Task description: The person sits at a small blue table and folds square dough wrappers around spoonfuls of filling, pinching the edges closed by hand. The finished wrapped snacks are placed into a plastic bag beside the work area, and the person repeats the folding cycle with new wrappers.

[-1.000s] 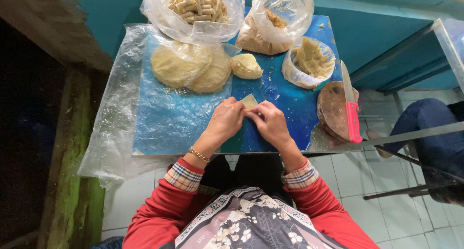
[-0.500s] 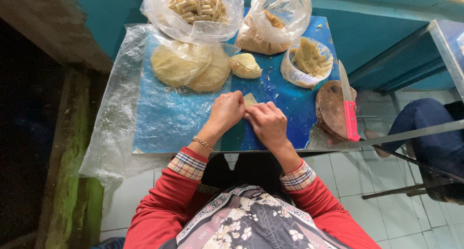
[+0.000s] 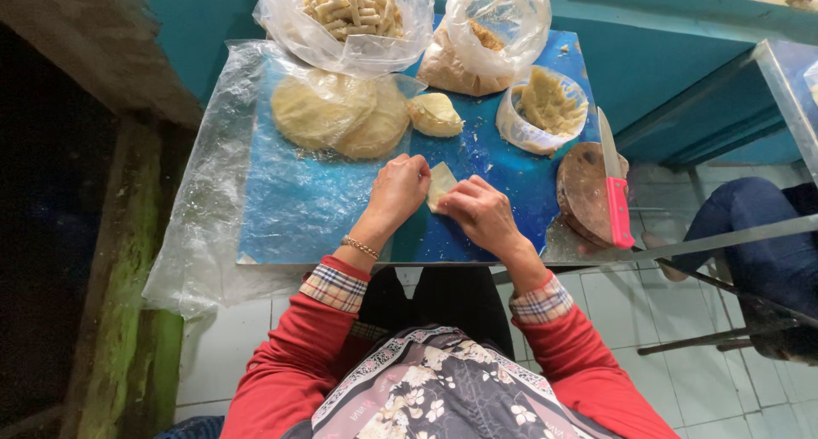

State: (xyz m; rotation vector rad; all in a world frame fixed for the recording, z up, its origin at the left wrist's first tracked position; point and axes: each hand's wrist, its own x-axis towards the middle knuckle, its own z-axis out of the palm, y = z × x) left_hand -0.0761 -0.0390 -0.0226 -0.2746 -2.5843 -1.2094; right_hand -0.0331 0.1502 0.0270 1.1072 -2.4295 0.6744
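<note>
- Dough sheet (image 3: 440, 183): thin, pale, folded, pinched between left hand (image 3: 399, 188) and right hand (image 3: 479, 213), both clamped on it.
- Beyond left hand: flat round dough discs (image 3: 336, 111) under crinkled clear plastic.

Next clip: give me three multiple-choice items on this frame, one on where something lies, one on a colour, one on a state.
1. Where does the knife lie?
A. across the round wooden board at the person's right
B. inside the bag of rolled pieces
C. on the floor tiles

2. What colour is the knife's handle?
A. green
B. pink
C. black

3. What is the state of the small dough piece?
A. lying untouched beside the flat rounds
B. pinched between both hands
C. sealed in a bag

Answers:
1 A, its blade crosses the wooden board.
2 B, the handle shows bright pink.
3 B, left hand and right hand both close on it over the blue table.
</note>
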